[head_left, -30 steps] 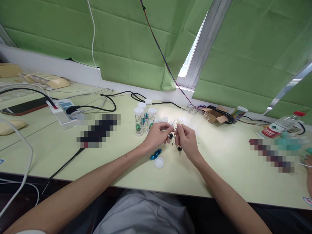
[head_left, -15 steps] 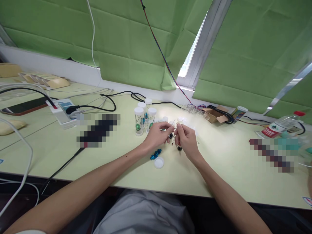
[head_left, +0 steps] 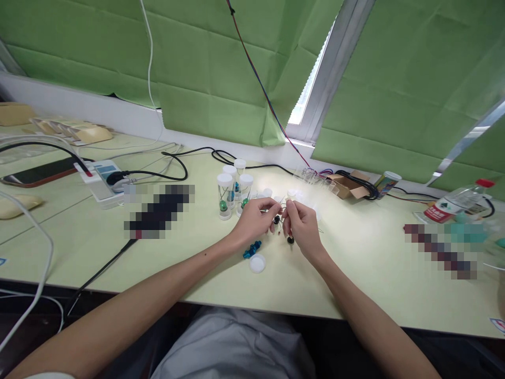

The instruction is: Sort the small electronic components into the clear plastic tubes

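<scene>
1. At the left, four clear plastic tubes with white caps (head_left: 225,196) are stood upright on the pale yellow-green tabletop (head_left: 355,252). Shiny green and blue parts are seen inside. Because they are closed, this portion can be judged as done.
2. Nearer to the front edge, a knobbed, shiny blue part (head_left: 252,249) is left lying loose, so it is judged as not yet used.
3. Just beside it, a round white plastic lid (head_left: 257,263) is laid flat, and no tube is covered by it.
4. By the bent fingers of the left hand (head_left: 258,217), thin dark wire-like pieces (head_left: 283,204) are pinched, above the tabletop.
5. These pieces are seen as slender and straight, crossing in the gap between the two hands; their ends are partly hidden. The handling of them is judged as unfinished.
6. Below the gap, a small black part (head_left: 276,220) is seen; whether it is attached cannot be told.
7. By the right hand (head_left: 302,223), the same pieces seem to be gripped between thumb and forefinger.
</scene>
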`<action>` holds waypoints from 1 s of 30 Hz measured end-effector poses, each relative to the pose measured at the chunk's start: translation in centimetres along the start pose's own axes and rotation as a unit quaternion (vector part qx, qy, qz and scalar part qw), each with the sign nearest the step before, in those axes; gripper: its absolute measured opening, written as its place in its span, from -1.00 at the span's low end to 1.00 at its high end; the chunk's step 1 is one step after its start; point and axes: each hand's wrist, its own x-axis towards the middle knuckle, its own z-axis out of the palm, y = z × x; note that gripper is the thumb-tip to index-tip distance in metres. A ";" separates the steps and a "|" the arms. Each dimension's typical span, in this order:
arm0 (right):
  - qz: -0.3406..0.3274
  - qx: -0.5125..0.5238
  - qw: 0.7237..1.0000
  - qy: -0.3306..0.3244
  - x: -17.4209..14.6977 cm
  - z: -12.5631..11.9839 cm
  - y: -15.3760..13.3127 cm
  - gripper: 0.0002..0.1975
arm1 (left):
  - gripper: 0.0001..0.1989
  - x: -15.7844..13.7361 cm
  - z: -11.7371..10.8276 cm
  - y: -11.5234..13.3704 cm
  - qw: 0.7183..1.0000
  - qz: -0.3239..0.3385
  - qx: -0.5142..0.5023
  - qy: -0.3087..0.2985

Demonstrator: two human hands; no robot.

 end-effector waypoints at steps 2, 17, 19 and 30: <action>0.001 0.001 1.000 -0.001 0.0 0.0 0.0 -0.55 | -0.72 0.0 0.0 0.0 1.000 -0.002 0.002 -0.002; -0.008 -0.001 1.000 -0.011 0.0 0.1 0.3 -0.53 | -0.66 0.0 0.1 -0.4 0.999 0.013 0.018 -0.030; -0.008 -0.002 1.000 -0.012 0.0 0.1 0.2 -0.52 | -0.66 0.0 0.1 -0.4 0.999 0.012 0.021 -0.030; -0.016 0.007 1.000 -0.016 0.0 0.1 0.4 -0.53 | -0.66 -0.1 0.2 -0.4 0.996 0.042 0.066 -0.035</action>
